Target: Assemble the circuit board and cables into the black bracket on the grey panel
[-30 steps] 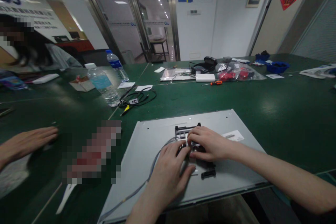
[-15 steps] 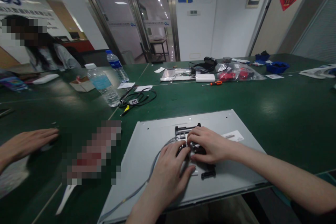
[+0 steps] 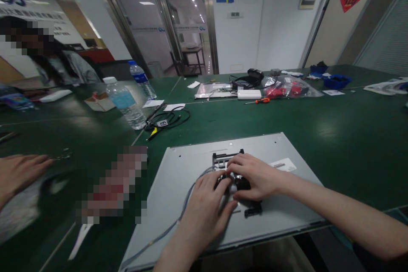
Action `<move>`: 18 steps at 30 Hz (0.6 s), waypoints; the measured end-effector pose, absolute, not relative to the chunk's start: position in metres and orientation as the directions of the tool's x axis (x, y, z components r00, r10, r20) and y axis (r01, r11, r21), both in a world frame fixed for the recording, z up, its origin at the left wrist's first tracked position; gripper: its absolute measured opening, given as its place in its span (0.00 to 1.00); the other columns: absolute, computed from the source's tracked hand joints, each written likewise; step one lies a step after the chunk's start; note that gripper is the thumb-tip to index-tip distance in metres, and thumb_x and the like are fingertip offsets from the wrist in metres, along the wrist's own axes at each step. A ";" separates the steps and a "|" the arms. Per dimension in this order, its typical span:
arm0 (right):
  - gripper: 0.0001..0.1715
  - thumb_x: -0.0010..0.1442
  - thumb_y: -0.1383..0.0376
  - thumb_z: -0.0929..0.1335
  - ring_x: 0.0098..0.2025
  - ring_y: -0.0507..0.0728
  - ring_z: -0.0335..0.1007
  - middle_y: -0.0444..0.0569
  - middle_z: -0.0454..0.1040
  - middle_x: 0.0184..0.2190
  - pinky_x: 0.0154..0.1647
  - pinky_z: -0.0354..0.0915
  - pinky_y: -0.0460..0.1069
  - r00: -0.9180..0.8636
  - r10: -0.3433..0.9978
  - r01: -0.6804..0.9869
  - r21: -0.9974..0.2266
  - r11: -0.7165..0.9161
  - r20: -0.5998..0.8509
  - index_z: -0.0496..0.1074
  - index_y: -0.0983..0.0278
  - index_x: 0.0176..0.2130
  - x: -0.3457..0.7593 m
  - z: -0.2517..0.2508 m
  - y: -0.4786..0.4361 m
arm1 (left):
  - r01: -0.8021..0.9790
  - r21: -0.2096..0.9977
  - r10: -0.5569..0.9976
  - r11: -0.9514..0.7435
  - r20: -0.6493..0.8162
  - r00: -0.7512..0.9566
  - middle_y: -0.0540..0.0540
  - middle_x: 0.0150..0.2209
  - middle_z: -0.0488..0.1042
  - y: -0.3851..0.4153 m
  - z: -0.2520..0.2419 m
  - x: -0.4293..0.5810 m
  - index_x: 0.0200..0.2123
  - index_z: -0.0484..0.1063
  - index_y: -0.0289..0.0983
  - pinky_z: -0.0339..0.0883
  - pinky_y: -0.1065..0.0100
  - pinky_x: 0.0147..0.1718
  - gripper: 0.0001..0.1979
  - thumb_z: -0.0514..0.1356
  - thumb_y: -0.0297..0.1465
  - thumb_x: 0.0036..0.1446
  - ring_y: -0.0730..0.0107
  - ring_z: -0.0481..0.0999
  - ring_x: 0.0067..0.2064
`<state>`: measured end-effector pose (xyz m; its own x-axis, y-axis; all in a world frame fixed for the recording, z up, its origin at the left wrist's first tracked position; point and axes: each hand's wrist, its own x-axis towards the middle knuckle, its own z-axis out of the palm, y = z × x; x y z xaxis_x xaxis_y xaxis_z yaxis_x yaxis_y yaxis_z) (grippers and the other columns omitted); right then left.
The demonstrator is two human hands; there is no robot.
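A flat, light grey metal panel (image 3: 188, 161) lies on the table edge in front of me, with a black plastic bracket (image 3: 253, 210) at its middle. Both my hands meet over this bracket. My left hand (image 3: 208, 204) bends its fingers onto a small shiny black part (image 3: 242, 182), thumb pointing right. From the right, my right hand (image 3: 255, 174) has fingers and thumb curled round the same part. The fingers hide most of it, and its exact kind is unclear. A grey cable (image 3: 185, 208) runs from the bracket down the panel's left side.
Left of the panel lies a blurred-out flat item (image 3: 114, 187). Another person's hand (image 3: 24, 174) is farther left. Two water bottles (image 3: 126, 104), black cables (image 3: 172, 121), an orange-handled screwdriver (image 3: 259, 101) and a plastic bag with red items (image 3: 290, 87) stand or lie beyond.
The other person's hand has moved left, and that person's head has shifted left. My hands stay almost in place; my right fingers shift slightly on the black part.
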<state>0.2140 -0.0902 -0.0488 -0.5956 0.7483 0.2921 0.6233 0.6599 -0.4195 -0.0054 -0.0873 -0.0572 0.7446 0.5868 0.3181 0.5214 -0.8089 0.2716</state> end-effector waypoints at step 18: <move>0.19 0.60 0.61 0.68 0.50 0.61 0.64 0.56 0.70 0.48 0.50 0.62 0.57 -0.589 0.756 0.624 -0.434 0.650 0.285 0.66 0.65 0.49 0.212 -0.047 -0.090 | 0.525 0.278 0.593 -0.804 0.322 0.738 0.41 0.57 0.66 -0.089 -0.055 -0.006 0.54 0.66 0.41 0.63 0.46 0.55 0.21 0.62 0.30 0.56 0.50 0.65 0.58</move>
